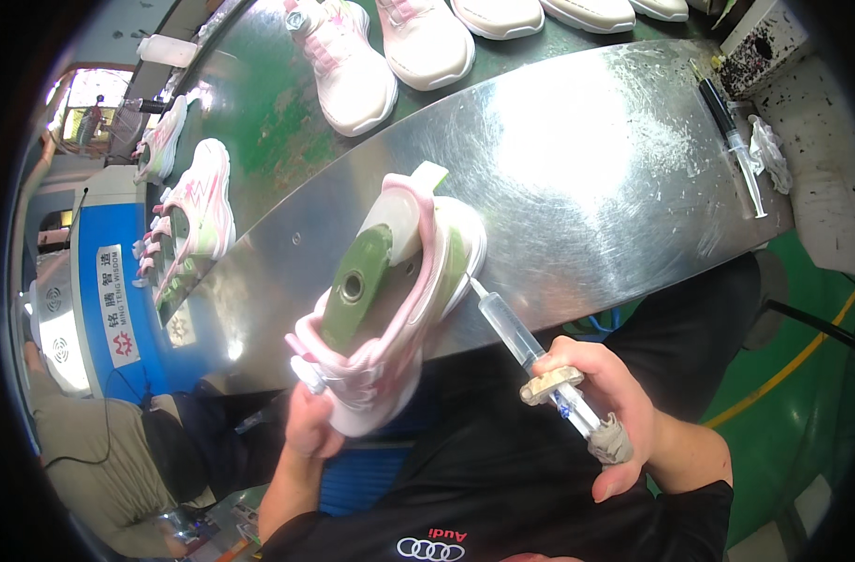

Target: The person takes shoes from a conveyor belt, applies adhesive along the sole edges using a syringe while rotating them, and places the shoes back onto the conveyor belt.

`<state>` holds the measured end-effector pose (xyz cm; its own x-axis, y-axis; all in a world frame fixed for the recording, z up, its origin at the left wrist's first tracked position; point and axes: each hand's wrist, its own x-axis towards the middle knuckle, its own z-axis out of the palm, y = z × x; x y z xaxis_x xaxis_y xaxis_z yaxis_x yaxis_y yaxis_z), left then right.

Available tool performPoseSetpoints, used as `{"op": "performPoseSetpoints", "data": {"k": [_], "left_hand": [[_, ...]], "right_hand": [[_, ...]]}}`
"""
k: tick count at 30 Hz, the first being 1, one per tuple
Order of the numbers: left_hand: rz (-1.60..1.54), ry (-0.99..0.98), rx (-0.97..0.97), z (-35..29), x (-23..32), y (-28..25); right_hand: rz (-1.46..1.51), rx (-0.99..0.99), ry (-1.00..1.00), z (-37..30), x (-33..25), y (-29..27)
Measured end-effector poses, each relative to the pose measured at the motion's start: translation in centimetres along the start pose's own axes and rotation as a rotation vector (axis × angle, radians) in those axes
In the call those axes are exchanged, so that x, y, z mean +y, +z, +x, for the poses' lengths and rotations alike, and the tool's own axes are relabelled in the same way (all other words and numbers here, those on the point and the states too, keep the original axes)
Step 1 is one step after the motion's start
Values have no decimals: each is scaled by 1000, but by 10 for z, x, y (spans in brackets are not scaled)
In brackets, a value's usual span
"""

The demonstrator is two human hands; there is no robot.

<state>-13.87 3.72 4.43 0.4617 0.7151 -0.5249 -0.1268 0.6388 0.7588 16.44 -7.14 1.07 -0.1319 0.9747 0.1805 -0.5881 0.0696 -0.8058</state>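
My left hand point(312, 423) is closed on the front of a pink and white sneaker point(427, 300), by its strap or dial. A green shoe last point(362, 281) fills the shoe's opening, and the heel points away from me over the metal bench. In my right hand point(624, 393) is a clear plastic syringe point(509, 328), with tape wrapped round its flange and its plunger end. The needle tip meets or nearly meets the edge where the sneaker's upper joins its white sole near the heel; contact is too fine to tell.
Several pale pink sneakers point(427, 47) stand along the green conveyor point(259, 140) beyond the metal bench point(577, 187), and more point(198, 201) sit at its left. Another syringe point(746, 173) and crumpled white tissue point(770, 155) lie at the bench's right end. A person point(100, 459) works at far left.
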Motion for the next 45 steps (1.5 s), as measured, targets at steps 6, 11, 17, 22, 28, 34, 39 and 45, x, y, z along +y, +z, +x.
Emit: {"op": "performPoseSetpoints", "data": {"k": [6,11,17,22,28,34,39,45], "left_hand": [[-253,-153,-156,-9,-27,23],[-377,-212,-223,-5,-40,42],[-597,-348,-473,14,-62,53],[-716,-432,-575,25,-69,68],[-516,-513,-665,54,-67,109],[-492,-423,-650,66,-70,121],[-499,-368,-645,73,-68,135],[-510,-287,-684,80,-70,144]], "right_hand": [[-80,-13,-14,0,-9,8],[-59,18,158,-3,-35,21],[-92,70,271,-17,-74,42],[-388,-140,303,-29,-111,37],[-452,56,180,-62,-131,58],[-546,108,114,-76,-128,57],[-675,108,69,-84,-125,59],[-884,81,12,-83,-115,59]]}}
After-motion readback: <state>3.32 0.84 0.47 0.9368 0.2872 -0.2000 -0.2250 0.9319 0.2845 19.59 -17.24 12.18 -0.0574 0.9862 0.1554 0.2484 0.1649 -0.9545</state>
